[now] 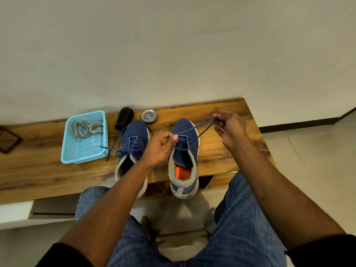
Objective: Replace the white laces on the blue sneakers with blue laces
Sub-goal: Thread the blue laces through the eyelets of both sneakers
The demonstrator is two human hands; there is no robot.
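Blue lace point(194, 128) runs taut from the right sneaker point(184, 151): right hand point(230, 128) pinches its ends, pulling slack, while left hand point(161, 145) pinches it at the eyelets to steady it.

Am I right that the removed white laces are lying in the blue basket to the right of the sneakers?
Not quite: the head view shows the white laces in the blue basket, but it sits to the left of the sneakers, not the right.

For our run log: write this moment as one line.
left hand: pinches blue lace | right hand: pulls lace end | right sneaker: part-laced | white laces: basket
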